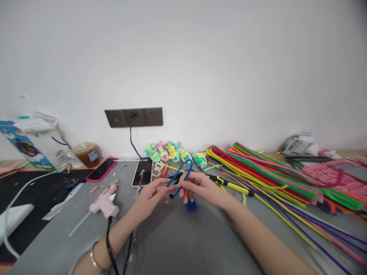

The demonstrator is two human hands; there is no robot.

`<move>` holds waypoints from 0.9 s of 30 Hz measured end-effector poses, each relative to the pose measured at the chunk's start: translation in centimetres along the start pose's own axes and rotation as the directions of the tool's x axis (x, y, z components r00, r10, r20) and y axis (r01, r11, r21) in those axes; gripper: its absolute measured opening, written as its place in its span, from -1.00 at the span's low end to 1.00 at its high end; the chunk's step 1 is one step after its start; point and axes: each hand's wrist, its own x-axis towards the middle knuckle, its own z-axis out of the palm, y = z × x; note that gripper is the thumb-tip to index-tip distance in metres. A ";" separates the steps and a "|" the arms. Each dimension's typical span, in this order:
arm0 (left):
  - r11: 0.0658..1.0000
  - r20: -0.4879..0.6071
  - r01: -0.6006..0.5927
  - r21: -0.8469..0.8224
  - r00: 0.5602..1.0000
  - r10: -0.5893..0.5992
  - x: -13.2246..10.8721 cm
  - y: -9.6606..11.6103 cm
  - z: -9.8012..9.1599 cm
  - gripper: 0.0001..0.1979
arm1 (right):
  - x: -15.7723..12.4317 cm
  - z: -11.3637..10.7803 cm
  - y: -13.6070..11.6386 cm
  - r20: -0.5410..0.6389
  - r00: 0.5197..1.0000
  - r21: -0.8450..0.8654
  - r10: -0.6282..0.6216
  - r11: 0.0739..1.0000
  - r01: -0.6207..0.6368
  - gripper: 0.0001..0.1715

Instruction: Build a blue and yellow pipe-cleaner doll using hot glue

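A blue pipe cleaner [187,172], bent into a loop at its top, is held up between my two hands over the grey table. My left hand [150,194] pinches one end between thumb and fingers. With thumb and forefinger, my right hand [202,187] grips the other side of the loop. Below my right fingers lies a small blue fuzzy piece [191,205]; whether it joins the held strand I cannot tell. Just behind my right hand are yellow-and-black pliers [236,187], partly covered by it.
Bundled colourful pipe cleaners [258,173] spread across the right. Small pastel figures [172,151] stand by the wall. A pink glue gun [103,204] with a black cord is left of my left hand, near two phones [101,169] and a drink cup [87,154].
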 end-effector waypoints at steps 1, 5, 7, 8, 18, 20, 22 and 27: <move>1.000 0.016 0.002 0.002 1.000 -0.002 0.0 0.1 0.0 -0.50 | 0.1 0.4 0.2 -0.003 1.000 -0.004 -0.007 1.000 0.007 -0.53; 0.999 0.051 0.002 -0.048 0.999 0.000 -0.1 0.3 0.3 -0.58 | 0.6 1.2 1.1 -0.055 0.998 0.000 -0.034 0.999 0.034 -0.55; 0.995 0.046 0.029 -0.091 0.999 -0.025 -0.1 0.3 0.4 -0.58 | 0.7 1.3 1.3 -0.086 0.995 0.019 -0.044 0.999 0.046 -0.56; 0.993 0.044 0.044 -0.107 0.998 -0.040 -0.2 0.2 0.5 -0.57 | 0.6 1.3 1.3 -0.098 0.994 0.029 -0.046 0.998 0.049 -0.56; 0.992 0.162 0.066 -0.110 0.986 -0.047 -0.6 0.2 0.7 -0.56 | 0.6 1.8 1.3 -0.136 0.984 -0.125 -0.118 0.987 0.101 -0.69; 0.991 0.179 0.072 -0.109 0.983 -0.052 -0.6 0.1 0.7 -0.57 | 0.8 2.0 1.6 -0.159 0.972 -0.142 -0.175 0.978 0.153 -0.72; 0.990 0.189 0.092 -0.109 0.980 -0.070 -0.6 0.1 0.7 -0.57 | 0.8 2.1 1.8 -0.171 0.961 -0.137 -0.215 0.972 0.193 -0.74; 0.987 0.220 0.151 -0.059 0.966 -0.134 -0.6 0.0 0.4 -0.61 | 0.8 2.3 1.7 -0.174 0.949 -0.121 -0.264 0.962 0.246 -0.75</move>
